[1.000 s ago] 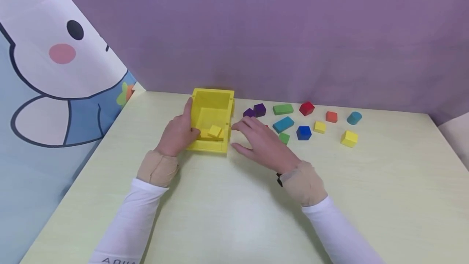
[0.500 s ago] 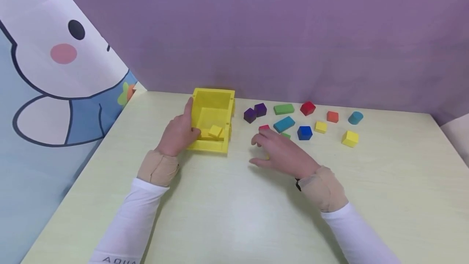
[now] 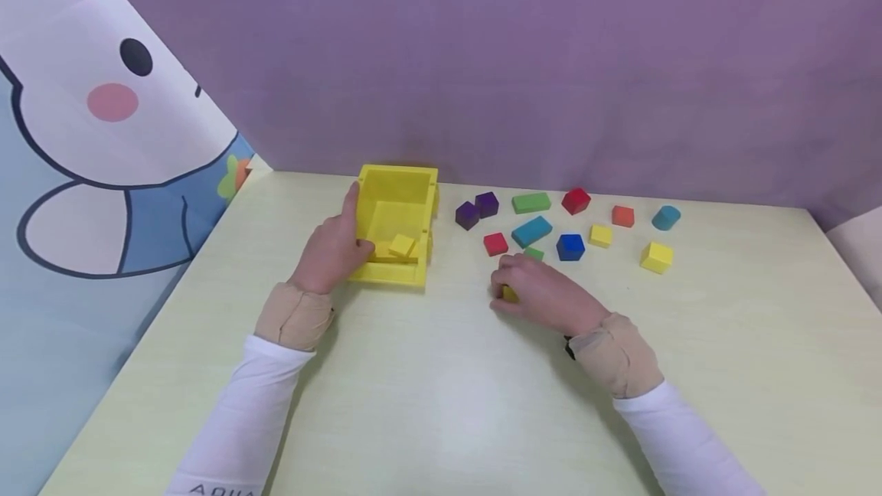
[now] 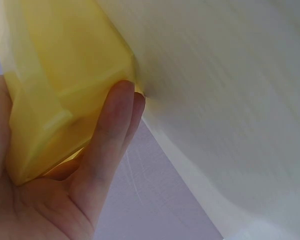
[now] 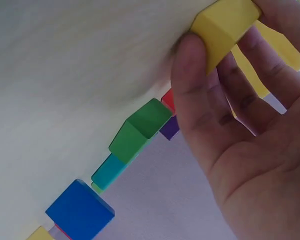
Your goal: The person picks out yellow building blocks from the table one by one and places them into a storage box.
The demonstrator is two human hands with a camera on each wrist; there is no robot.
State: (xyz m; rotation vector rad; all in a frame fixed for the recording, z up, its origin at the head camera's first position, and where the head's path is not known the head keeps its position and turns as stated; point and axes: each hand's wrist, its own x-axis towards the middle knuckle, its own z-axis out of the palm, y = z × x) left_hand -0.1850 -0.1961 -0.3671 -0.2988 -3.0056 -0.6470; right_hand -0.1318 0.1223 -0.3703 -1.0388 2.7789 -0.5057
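A yellow open-topped box [image 3: 396, 274] stands at the back left of the table, a small yellow block [image 3: 402, 245] lying inside it. My left hand [image 3: 331, 249] grips its left wall, thumb over the rim and fingers along the outside; the left wrist view shows the fingers against the box's yellow side [image 4: 65, 100]. In front of the scattered blocks, my right hand [image 3: 544, 293] pinches a yellow block [image 5: 227, 27] between thumb and fingers, close to the tabletop. The hand mostly hides this block in the head view. A green block [image 3: 534, 253] sits just beyond its knuckles.
Beyond the right hand lie a red block [image 3: 495, 244], a teal block [image 3: 532, 232], a blue cube [image 3: 570, 247] and two purple cubes [image 3: 467, 215]. Farther right are a yellow block [image 3: 657, 257] and a blue cylinder [image 3: 666, 217]. A purple backdrop [image 3: 517, 67] rises behind the table.
My right hand has moved right from beside the box, down to the yellow block, and its fingers have closed round it. The left hand has stayed on the box.
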